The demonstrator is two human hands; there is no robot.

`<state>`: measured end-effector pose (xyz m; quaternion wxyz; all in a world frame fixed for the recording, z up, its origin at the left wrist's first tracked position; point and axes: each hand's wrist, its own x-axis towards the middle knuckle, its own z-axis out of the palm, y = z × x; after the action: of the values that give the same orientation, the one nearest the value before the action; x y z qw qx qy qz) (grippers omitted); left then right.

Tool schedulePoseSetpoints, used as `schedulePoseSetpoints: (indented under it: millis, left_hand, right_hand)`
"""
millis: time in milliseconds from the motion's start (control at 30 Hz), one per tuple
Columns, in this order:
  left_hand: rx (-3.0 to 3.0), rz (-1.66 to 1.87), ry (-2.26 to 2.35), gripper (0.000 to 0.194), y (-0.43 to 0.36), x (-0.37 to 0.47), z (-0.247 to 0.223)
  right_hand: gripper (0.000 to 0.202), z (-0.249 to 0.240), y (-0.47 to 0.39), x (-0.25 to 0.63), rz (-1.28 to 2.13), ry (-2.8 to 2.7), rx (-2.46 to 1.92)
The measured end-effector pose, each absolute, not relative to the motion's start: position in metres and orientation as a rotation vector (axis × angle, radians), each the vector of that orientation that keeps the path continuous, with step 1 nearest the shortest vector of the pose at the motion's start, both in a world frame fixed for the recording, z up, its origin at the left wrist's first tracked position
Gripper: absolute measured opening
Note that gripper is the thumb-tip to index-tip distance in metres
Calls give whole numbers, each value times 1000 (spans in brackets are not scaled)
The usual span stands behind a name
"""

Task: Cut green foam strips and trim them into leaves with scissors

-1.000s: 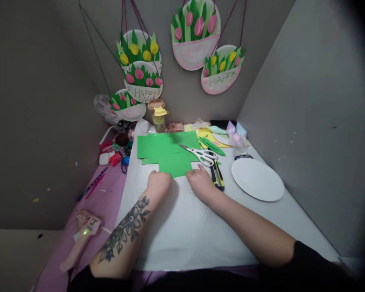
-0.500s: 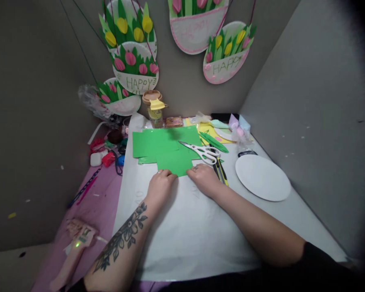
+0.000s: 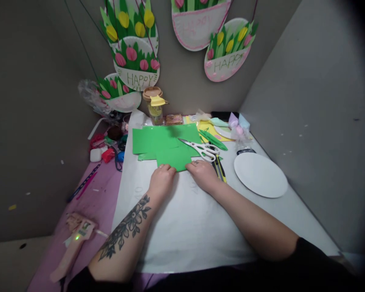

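Observation:
A small green sheet of paper (image 3: 174,158) lies between my hands on the white-covered table. My left hand (image 3: 163,178) has its fingers closed on the sheet's near left corner. At the near right corner, the fingers of my right hand (image 3: 202,173) press together on the same sheet. Larger green sheets (image 3: 153,140) lie just beyond, partly under it. White-handled scissors (image 3: 205,151) rest on these sheets, blades pointing left. Right of my right hand lies a yellow and black utility knife (image 3: 221,169). Cut green leaf shapes (image 3: 213,140) are behind the scissors.
An oval white paper plate (image 3: 260,175) lies at the right. On the pink surface at the left is a glue gun (image 3: 76,243) with a green light. A lidded cup (image 3: 155,107) stands at the back. Decorated plates (image 3: 136,67) hang on the wall.
The whole view has shifted slightly. Both hands stay at the near corners of the small green sheet, whose near edge now looks slightly bent or raised.

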<state>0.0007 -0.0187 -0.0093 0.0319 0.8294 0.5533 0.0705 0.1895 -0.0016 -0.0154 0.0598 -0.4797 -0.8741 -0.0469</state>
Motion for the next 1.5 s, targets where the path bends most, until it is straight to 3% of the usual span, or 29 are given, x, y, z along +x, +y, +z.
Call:
schedulePoseSetpoints:
  millis: [500,867,1500]
  left_hand:
    - [2456,57,1837,21,-12,-15,-7]
    - [2275,-123,1889,30,-13,-28,10]
    - [2214,-118,1970,32,-10,-32,13]
  right_hand:
    - [19,-11,1,184,128,-2501,-1686]
    - [23,-11,6,191,249,-2509,-1788]
    - [26,-8,-1,190,105,-2451,-1917]
